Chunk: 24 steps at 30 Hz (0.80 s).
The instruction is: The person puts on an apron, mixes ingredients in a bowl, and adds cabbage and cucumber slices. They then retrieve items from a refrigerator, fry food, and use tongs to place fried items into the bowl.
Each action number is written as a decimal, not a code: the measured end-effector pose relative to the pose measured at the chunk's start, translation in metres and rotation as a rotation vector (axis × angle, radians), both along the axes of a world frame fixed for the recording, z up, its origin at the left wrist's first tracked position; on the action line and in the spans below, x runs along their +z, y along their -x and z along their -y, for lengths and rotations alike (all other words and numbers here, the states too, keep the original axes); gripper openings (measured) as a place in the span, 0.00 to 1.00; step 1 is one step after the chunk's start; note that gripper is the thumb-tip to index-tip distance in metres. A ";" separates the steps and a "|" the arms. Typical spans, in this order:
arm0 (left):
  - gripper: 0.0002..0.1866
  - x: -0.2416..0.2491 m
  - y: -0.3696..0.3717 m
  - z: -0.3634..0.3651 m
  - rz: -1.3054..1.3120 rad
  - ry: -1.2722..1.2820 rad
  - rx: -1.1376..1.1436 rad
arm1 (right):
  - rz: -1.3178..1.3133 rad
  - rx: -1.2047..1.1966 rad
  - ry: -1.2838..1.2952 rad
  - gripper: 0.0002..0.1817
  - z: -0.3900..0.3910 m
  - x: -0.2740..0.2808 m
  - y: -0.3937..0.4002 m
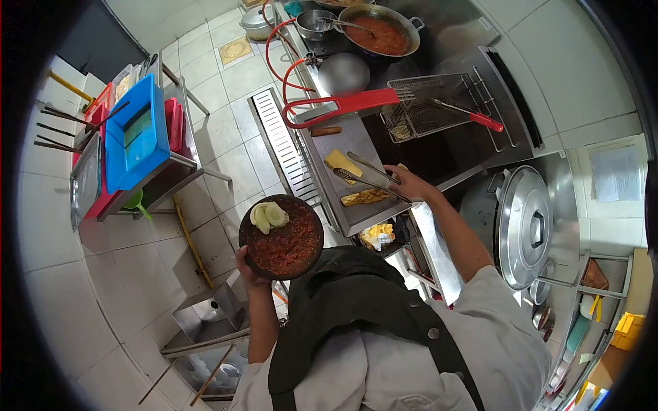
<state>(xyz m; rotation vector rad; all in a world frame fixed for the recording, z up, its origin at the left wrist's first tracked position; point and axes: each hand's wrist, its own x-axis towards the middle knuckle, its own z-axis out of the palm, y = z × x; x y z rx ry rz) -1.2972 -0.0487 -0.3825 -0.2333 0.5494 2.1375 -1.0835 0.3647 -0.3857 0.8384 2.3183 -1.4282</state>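
My left hand grips the rim of a dark round bowl that holds chunky red sauce and pale green slices on top. Metal tongs are in my right hand, with their arms spread over the steel counter. Between and beside the tong arms lie a yellow piece of food and, nearer to me, a browned, scored piece. A brown stick-shaped piece rests farther up the same counter.
A fryer basket with a red handle sits beyond my right hand. A pan of red sauce is at the top. At the right stands a large lidded pot. A blue tray tops the left rack.
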 end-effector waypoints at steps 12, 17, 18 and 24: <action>0.26 -0.009 -0.019 0.002 -0.014 0.011 0.069 | -0.102 0.077 -0.036 0.32 0.018 0.000 0.008; 0.27 -0.016 -0.024 0.007 0.006 -0.006 0.069 | 0.014 0.132 -0.123 0.33 0.032 0.014 0.020; 0.27 -0.018 -0.025 0.007 0.017 0.005 0.078 | 0.040 0.197 -0.225 0.35 0.036 0.021 0.022; 0.27 -0.020 -0.027 0.000 -0.008 0.030 0.075 | 0.064 0.249 -0.407 0.42 0.052 0.019 0.021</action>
